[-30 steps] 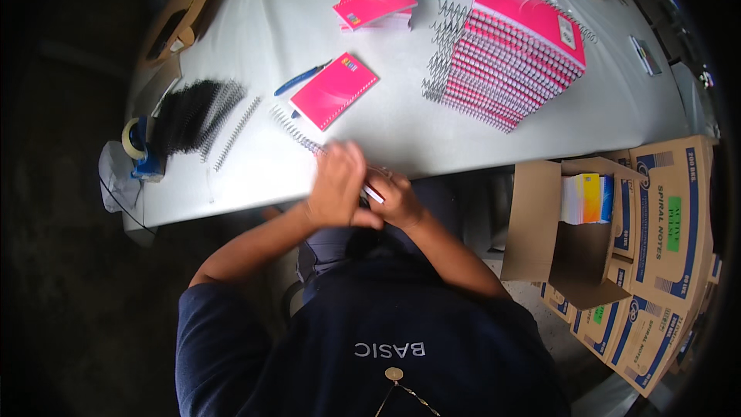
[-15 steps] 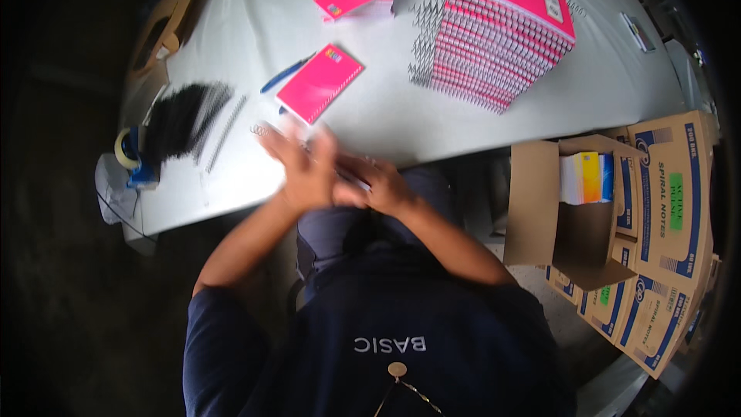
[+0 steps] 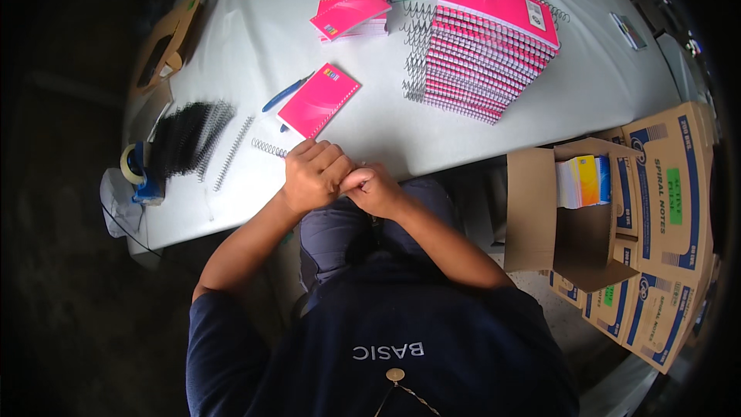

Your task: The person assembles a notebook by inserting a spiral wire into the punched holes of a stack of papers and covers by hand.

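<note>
Both my hands are closed and pressed together at the table's near edge. My left hand (image 3: 315,176) is a fist with its knuckles up. My right hand (image 3: 374,189) has curled fingers, its thumb against the left fist. What they hold, if anything, is hidden. A silver wire coil (image 3: 267,147) sticks out beside the left fist; I cannot tell whether it is gripped or lies on the table. Just beyond lies a small pink notebook (image 3: 320,99) with punched holes along one edge, partly over blue-handled pliers (image 3: 284,94).
A tall pile of pink spiral notebooks (image 3: 494,54) stands right, a smaller pink stack (image 3: 351,17) behind. Loose black coils (image 3: 189,139) and a tape dispenser (image 3: 143,177) are at left. An open carton (image 3: 531,208) beside the table holds coloured booklets (image 3: 583,181); closed cartons (image 3: 664,193) flank it.
My left hand has gone from spread, blurred fingers to a fist against the right hand. The dark thing glimpsed between them is now hidden. The view has shifted slightly.
</note>
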Demonstrator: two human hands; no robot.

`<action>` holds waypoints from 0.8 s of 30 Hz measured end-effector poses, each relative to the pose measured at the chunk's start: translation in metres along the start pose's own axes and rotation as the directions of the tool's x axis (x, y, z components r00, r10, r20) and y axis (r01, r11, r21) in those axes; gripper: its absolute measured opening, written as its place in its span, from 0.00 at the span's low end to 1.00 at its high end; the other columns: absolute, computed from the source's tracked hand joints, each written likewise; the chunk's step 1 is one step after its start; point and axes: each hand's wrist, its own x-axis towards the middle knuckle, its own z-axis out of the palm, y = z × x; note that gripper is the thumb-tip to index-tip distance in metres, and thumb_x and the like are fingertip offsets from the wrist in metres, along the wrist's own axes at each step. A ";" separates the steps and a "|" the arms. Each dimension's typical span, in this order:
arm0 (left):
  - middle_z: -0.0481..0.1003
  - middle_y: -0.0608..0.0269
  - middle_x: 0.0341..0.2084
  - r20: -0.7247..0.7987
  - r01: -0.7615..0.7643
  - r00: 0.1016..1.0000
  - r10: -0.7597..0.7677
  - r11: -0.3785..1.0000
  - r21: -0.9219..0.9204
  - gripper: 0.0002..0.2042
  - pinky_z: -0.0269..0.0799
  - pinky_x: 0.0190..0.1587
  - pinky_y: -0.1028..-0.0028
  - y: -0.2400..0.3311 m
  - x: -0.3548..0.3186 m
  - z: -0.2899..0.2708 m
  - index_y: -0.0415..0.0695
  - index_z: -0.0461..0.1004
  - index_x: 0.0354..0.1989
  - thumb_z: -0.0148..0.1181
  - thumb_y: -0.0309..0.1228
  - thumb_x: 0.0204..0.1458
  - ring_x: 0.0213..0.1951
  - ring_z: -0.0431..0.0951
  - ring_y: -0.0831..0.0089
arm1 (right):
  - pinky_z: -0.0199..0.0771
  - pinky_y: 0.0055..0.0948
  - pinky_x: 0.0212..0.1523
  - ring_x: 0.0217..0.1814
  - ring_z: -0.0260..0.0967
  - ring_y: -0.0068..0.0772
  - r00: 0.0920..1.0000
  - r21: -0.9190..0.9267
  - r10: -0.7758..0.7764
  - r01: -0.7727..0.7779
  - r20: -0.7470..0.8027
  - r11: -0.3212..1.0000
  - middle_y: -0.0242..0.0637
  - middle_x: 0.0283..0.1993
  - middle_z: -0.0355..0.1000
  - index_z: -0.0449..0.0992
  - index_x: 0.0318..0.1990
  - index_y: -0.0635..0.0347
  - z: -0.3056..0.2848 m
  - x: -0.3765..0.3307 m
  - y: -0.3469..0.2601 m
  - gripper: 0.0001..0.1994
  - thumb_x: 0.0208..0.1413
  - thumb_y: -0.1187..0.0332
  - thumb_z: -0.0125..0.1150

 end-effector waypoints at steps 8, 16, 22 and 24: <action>0.64 0.46 0.48 -0.561 0.102 0.828 0.000 0.983 0.152 0.31 0.56 0.51 0.54 -0.001 0.030 0.016 0.43 0.67 0.45 0.56 0.59 0.44 0.49 0.64 0.51 | 0.64 0.36 0.56 0.47 0.70 0.48 0.993 0.043 0.098 -0.096 -0.063 0.994 0.46 0.43 0.73 0.72 0.48 0.59 0.006 0.001 0.011 0.15 0.52 0.78 0.51; 0.50 0.37 0.62 -0.187 -0.064 0.978 0.089 0.989 0.133 0.41 0.32 0.63 0.45 0.008 -0.077 0.057 0.36 0.54 0.62 0.40 0.63 0.52 0.63 0.49 0.39 | 0.57 0.43 0.63 0.50 0.69 0.49 0.998 -0.069 0.010 -0.014 -0.064 0.998 0.45 0.47 0.72 0.69 0.54 0.54 0.002 0.005 0.005 0.19 0.53 0.73 0.53; 0.70 0.64 0.46 0.034 -0.022 0.999 0.019 0.994 0.108 0.20 0.50 0.55 0.59 0.018 0.001 -0.013 0.48 0.71 0.49 0.60 0.36 0.46 0.51 0.67 0.65 | 0.71 0.37 0.45 0.46 0.71 0.50 0.981 0.078 0.193 -0.192 0.005 0.978 0.48 0.42 0.73 0.71 0.46 0.62 -0.008 0.003 -0.002 0.14 0.50 0.78 0.52; 0.72 0.68 0.40 0.105 0.000 0.994 0.003 1.000 -0.029 0.17 0.54 0.52 0.64 0.014 0.009 -0.023 0.50 0.73 0.44 0.64 0.31 0.42 0.46 0.70 0.69 | 0.72 0.35 0.43 0.46 0.72 0.49 0.976 0.084 0.211 -0.214 0.045 0.973 0.48 0.42 0.73 0.71 0.46 0.63 -0.010 0.007 -0.009 0.14 0.49 0.79 0.51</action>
